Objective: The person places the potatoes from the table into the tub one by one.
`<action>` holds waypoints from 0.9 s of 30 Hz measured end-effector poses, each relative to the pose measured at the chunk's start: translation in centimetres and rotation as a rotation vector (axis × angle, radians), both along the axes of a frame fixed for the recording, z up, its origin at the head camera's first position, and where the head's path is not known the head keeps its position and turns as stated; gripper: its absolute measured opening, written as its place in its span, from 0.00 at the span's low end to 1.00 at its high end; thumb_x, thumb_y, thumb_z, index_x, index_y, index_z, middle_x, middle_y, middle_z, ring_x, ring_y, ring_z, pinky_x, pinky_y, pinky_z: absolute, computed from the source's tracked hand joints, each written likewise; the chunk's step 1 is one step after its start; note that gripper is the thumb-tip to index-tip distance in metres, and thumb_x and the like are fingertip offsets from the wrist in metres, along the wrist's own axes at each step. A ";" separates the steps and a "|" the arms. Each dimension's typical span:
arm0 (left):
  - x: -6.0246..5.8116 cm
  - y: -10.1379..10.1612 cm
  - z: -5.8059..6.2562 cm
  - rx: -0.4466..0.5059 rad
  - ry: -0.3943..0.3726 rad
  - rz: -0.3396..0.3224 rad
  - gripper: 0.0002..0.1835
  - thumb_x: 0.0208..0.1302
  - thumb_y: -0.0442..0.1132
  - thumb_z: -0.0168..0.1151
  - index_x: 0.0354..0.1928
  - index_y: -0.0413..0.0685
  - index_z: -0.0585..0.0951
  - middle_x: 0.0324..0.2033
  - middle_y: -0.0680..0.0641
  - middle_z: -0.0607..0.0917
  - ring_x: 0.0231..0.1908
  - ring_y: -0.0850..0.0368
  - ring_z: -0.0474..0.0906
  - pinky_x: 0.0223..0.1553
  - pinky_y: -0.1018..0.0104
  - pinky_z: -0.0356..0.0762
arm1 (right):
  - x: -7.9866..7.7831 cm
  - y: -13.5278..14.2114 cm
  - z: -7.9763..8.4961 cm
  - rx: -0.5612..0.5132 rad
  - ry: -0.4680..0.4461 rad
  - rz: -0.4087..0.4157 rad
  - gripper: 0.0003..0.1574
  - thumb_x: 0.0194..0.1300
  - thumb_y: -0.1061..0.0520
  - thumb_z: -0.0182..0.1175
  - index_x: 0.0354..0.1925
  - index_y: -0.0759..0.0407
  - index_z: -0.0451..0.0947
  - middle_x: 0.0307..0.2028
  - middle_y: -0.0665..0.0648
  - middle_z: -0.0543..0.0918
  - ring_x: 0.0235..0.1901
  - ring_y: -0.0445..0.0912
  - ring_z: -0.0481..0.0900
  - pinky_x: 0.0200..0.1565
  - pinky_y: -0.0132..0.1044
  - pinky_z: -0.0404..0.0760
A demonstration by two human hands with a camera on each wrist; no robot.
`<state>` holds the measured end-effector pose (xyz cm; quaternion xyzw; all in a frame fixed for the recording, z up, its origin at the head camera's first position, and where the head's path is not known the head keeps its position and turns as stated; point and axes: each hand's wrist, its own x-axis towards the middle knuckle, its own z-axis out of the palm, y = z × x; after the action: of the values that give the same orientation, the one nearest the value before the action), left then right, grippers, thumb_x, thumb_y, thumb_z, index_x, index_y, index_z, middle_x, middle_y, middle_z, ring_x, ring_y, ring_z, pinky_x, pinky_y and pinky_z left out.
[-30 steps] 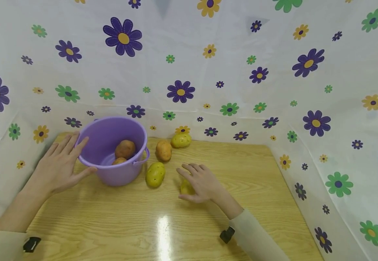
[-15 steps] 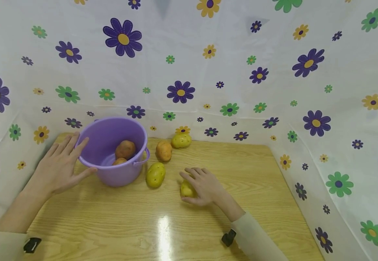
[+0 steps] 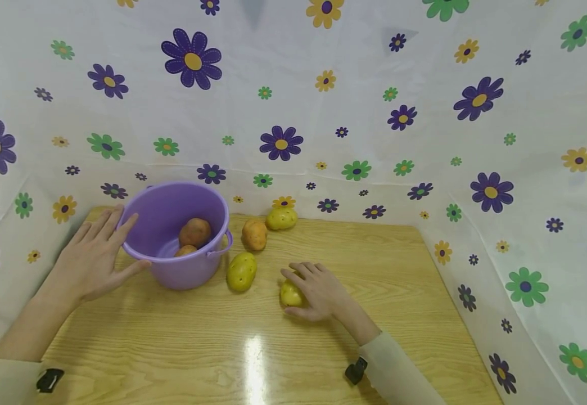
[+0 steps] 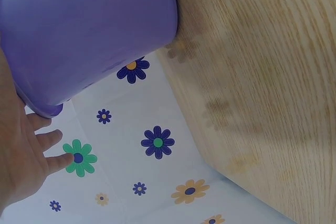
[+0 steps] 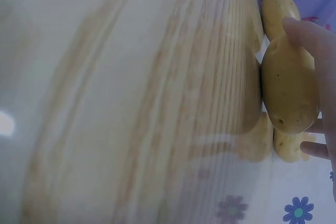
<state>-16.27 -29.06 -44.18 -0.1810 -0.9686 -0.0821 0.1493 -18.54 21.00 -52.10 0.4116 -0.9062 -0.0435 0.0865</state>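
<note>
My left hand (image 3: 90,261) lies with straight fingers against the left side of a purple bucket (image 3: 184,273), thumb at its front rim. In the left wrist view the fingertips show just past the rim of the bucket (image 4: 89,24). Inside it are two brown potatoes (image 3: 194,232). Over on the right, my right hand (image 3: 320,289) covers a yellow potato (image 3: 289,295) on the table and grips it. The right wrist view shows the thumb on this potato (image 5: 287,85) and fingers at its far side; the palm side is partly out of frame.
A yellow potato (image 3: 242,271) lies right of the bucket. Behind it are a brown potato (image 3: 254,234) and another yellow potato (image 3: 281,217) near the table's back edge. Flowered cloth (image 3: 293,101) walls the wooden table (image 3: 197,349) at the back and sides.
My right hand has moved slightly right and toward me, settling round the yellow potato, more of which shows now. The left hand and bucket have stayed put.
</note>
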 end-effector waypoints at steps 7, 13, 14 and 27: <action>0.0 0.0 -0.1 0.007 0.008 -0.003 0.56 0.66 0.70 0.61 0.84 0.44 0.55 0.84 0.33 0.51 0.80 0.27 0.54 0.78 0.26 0.52 | 0.1 0.1 -0.2 0.011 -0.021 -0.013 0.55 0.66 0.19 0.55 0.79 0.47 0.64 0.71 0.58 0.77 0.68 0.54 0.79 0.66 0.50 0.81; 0.0 -0.1 -0.2 0.008 0.004 -0.003 0.56 0.66 0.70 0.61 0.84 0.44 0.55 0.84 0.33 0.51 0.80 0.27 0.54 0.80 0.27 0.49 | 0.3 0.0 -0.2 0.024 0.005 -0.003 0.54 0.67 0.20 0.55 0.78 0.47 0.65 0.69 0.57 0.79 0.66 0.52 0.80 0.64 0.47 0.83; 0.0 -0.1 -0.2 0.008 0.003 -0.003 0.56 0.66 0.70 0.61 0.84 0.44 0.55 0.84 0.33 0.51 0.80 0.27 0.54 0.80 0.27 0.49 | 0.3 0.0 -0.2 0.025 0.010 0.000 0.54 0.67 0.20 0.55 0.78 0.47 0.65 0.69 0.57 0.79 0.65 0.52 0.80 0.63 0.47 0.83; -0.1 -0.2 -0.3 0.007 0.010 -0.003 0.55 0.66 0.70 0.61 0.84 0.45 0.55 0.84 0.32 0.52 0.80 0.27 0.54 0.80 0.27 0.50 | 0.2 -0.1 -0.5 -0.008 0.007 0.018 0.47 0.65 0.24 0.60 0.72 0.46 0.72 0.65 0.57 0.81 0.62 0.52 0.81 0.63 0.48 0.84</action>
<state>-16.42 -29.26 -44.48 -0.1825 -0.9672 -0.0848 0.1548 -18.29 20.90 -52.62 0.4194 -0.9023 -0.0404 0.0917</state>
